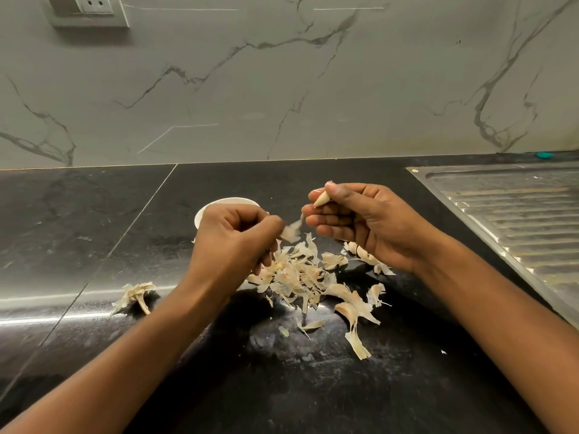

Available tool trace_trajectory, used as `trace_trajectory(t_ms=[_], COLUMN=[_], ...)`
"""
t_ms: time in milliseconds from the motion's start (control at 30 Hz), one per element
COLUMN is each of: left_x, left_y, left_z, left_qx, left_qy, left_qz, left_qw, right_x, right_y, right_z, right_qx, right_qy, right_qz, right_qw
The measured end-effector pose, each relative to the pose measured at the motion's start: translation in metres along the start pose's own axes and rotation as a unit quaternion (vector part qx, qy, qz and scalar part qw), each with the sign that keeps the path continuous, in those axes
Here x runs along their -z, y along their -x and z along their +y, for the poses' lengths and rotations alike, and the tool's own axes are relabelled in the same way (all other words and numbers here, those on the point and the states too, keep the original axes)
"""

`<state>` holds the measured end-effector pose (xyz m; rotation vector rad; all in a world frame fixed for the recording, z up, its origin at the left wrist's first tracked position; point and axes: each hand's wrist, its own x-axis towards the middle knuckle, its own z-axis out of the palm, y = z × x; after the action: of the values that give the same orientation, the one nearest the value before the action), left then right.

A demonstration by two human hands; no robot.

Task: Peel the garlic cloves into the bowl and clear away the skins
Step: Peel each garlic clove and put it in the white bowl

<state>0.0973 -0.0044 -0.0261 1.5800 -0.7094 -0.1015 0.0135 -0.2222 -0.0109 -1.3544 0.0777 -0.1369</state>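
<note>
Black stone counter (94,214) under a marble wall: our right hand (360,220) pinches a nearly bare garlic clove (322,199), our left hand (232,236), just apart, pinches a skin flake (291,230) above the heap of skins (300,277); next, we judge, the clove goes into the white bowl (232,201) behind.

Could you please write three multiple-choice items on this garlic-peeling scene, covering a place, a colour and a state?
1. Where is the bowl? A. behind the left hand B. on a shelf C. on a stove
2. What colour is the countertop? A. white B. black C. brown
3. What does the right hand hold? A. nothing B. a knife C. a garlic clove
Answers: A, its rim shows past the knuckles; B, dark polished stone; C, pinched at the fingertips while the left hand holds a skin piece.
</note>
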Motion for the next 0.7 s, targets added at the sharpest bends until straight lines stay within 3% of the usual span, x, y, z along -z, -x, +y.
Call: trace_trajectory(t_ms=[200,467,700], left_x=[-0.004,0.000,-0.004], left_y=[0.002,-0.001,0.000], left_z=[-0.009,-0.012,-0.015], left_qx=[-0.087,-0.112,-0.129], left_qy=[-0.134,-0.096,-0.101], left_qz=[-0.015,-0.059,-0.051], left_qw=[0.987,0.987,0.985], right_x=[-0.002,-0.002,-0.005], right_y=[0.001,-0.001,0.001], right_z=[0.001,0.005,0.005], right_qx=[-0.028,-0.041,-0.039], right_qy=[0.010,0.054,0.117], right_qz=[-0.042,-0.039,-0.051], right_qw=[0.999,0.997,0.991])
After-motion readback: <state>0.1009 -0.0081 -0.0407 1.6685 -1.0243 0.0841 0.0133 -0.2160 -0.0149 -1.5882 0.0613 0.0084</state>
